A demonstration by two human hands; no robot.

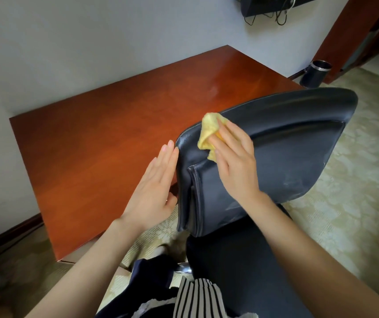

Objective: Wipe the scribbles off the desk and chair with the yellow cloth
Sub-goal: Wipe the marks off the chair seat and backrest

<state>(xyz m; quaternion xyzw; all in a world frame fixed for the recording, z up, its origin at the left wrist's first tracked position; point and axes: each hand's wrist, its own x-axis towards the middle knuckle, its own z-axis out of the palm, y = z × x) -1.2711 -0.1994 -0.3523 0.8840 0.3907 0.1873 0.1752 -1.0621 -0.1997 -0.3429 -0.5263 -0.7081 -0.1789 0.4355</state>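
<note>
Striped fabric [197, 299] of the person's clothing is hanging at the bottom edge of the view, closest of all, below and behind the grip, with both bare forearms reaching forward past it.

Far to the left of the grip, the reddish-brown desk [105, 138] is standing against a grey wall [69, 42], its glossy top showing a soft reflection.

Just left of the grip, the left hand [154, 187] is stretching out flat with its fingers straight and together, holding nothing. Its fingertips are resting at the left edge of the chair [287, 143], whose dark padded back is leaning toward the person.

At the grip itself, the yellow cloth [209, 134] is sitting bunched on the upper left corner of the chair back. The right hand [234, 161] is covering its lower part, with its fingers bent over the folds and pressing them onto the dark padding. A crumpled lobe of cloth is sticking out above the fingertips.

Right of and below the grip, pale smudges [292, 182] are showing on the chair back's lower right area.

Well beyond the grip to the upper right, a dark cylindrical bin [313, 73] is standing on the patterned carpet [356, 180] beside the wall.
</note>
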